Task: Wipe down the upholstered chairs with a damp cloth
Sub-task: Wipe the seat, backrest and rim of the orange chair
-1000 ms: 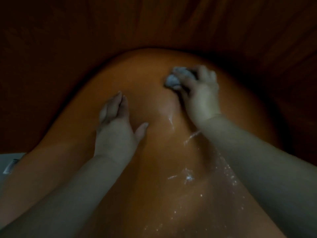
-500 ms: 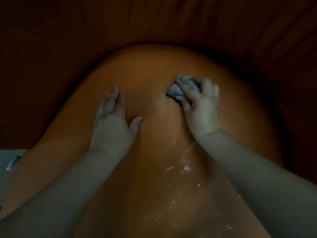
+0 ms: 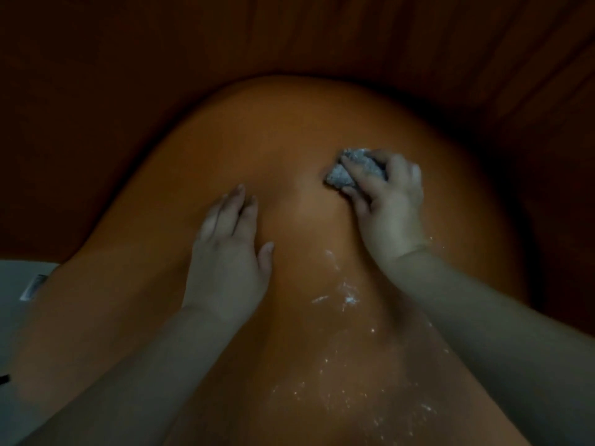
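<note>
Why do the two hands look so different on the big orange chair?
The right hand has curled fingers gripping a crumpled grey cloth; the left hand holds nothing.
The left hand lies flat with straight fingers and its thumb spread out; the right hand is bunched up.
The right hand reaches farther up the smooth orange chair cushion than the left hand.
Both hands are bare and rest on the cushion.
</note>
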`<control>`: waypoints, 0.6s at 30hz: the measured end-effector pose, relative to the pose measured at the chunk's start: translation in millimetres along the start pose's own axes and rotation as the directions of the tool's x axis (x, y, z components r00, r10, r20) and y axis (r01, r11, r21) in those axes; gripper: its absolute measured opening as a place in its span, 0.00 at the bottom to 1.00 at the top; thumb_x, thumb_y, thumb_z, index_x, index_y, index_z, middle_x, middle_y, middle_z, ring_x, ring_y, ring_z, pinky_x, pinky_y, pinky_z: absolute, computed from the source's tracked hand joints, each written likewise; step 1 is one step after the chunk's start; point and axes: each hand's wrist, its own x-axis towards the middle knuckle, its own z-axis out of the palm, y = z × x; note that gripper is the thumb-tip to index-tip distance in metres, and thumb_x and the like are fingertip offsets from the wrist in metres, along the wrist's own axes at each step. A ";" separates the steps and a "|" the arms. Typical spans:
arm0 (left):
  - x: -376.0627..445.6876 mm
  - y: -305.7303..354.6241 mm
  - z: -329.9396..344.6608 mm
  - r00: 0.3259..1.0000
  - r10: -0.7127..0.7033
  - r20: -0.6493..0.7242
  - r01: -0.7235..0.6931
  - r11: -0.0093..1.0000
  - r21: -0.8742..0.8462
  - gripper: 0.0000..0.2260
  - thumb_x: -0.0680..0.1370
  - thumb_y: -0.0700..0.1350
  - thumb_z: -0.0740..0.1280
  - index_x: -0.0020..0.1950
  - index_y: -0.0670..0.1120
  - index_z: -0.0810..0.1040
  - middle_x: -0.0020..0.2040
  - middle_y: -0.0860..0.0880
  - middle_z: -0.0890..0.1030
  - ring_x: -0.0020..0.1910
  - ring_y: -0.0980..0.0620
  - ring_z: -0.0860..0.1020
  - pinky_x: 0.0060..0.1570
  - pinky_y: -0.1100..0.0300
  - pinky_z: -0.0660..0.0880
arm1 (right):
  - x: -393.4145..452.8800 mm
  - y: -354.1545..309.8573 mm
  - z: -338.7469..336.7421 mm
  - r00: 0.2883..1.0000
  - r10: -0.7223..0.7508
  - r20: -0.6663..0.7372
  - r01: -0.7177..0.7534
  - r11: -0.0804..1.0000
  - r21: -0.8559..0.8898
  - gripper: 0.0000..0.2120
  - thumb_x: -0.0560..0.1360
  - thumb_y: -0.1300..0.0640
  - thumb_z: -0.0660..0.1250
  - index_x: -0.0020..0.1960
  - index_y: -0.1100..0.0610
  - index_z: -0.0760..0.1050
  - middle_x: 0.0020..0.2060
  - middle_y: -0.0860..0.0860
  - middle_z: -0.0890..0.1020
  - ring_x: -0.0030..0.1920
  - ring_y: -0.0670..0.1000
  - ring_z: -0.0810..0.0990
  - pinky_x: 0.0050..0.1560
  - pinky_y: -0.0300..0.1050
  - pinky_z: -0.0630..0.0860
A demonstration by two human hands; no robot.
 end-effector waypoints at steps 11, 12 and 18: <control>0.7 4.0 4.1 0.999 0.019 0.032 -0.020 0.998 0.057 0.30 0.78 0.50 0.64 0.77 0.44 0.58 0.78 0.45 0.55 0.76 0.45 0.53 0.74 0.53 0.51 | -12.0 10.7 -11.3 0.991 -0.133 0.016 0.134 0.987 -0.092 0.19 0.75 0.56 0.66 0.64 0.47 0.77 0.57 0.58 0.77 0.52 0.64 0.73 0.51 0.56 0.73; 1.1 4.1 3.7 0.999 0.022 0.038 -0.024 0.998 0.064 0.30 0.78 0.50 0.64 0.77 0.44 0.58 0.78 0.45 0.55 0.76 0.45 0.53 0.74 0.54 0.51 | -2.7 19.3 -14.6 0.998 -0.053 -0.017 0.051 0.994 -0.096 0.18 0.75 0.55 0.67 0.64 0.47 0.77 0.57 0.57 0.77 0.53 0.63 0.72 0.52 0.58 0.72; -2.7 9.3 1.0 0.999 -0.013 0.050 0.010 0.999 0.049 0.30 0.79 0.49 0.64 0.77 0.45 0.57 0.78 0.46 0.54 0.76 0.46 0.51 0.73 0.54 0.50 | -82.6 -8.1 -12.3 0.987 -0.133 0.085 0.134 0.991 0.000 0.19 0.76 0.52 0.60 0.66 0.47 0.76 0.59 0.56 0.76 0.53 0.60 0.71 0.50 0.53 0.72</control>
